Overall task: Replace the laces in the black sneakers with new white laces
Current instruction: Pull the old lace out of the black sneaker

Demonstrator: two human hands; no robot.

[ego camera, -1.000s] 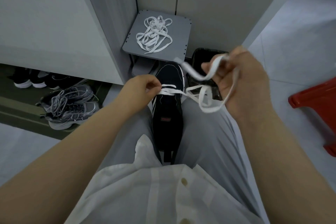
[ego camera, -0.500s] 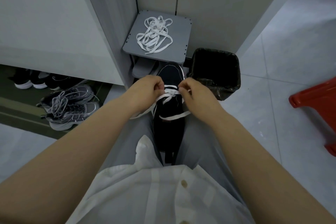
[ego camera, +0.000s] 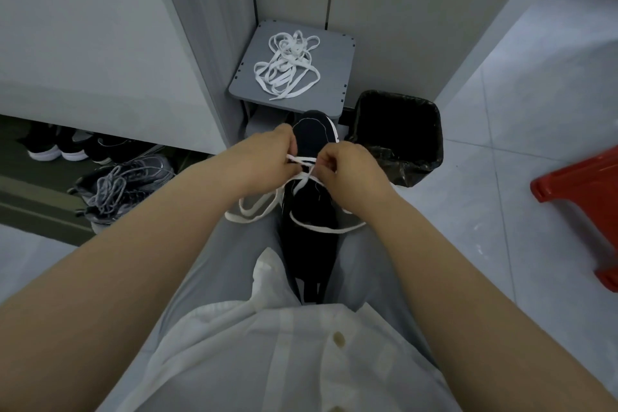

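Stool [ego camera: 334, 70] ahead, bin [ego camera: 436, 131] beside sneaker [ego camera: 312, 134], left hand [ego camera: 264, 161], right hand [ego camera: 347, 167] pinching lace [ego camera: 302, 161]

I read the sneaker [ego camera: 309, 211] as black with a white sole edge, and its lace [ego camera: 247, 219] as white. At 12 o'clock a grey stool [ego camera: 334, 54] bears a white tangle of laces [ego camera: 286, 69]. Black bin [ego camera: 401, 131] at 1 o'clock, red stool [ego camera: 582, 184] at 3 — silver-grey trainers [ego camera: 127, 184] at 9.

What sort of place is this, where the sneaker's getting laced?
Likely a home entryway or shoe-storage corner: pairs of shoes sit in the gap under a pale cabinet, the floor is tiled, and a lined bin stands by the wall.
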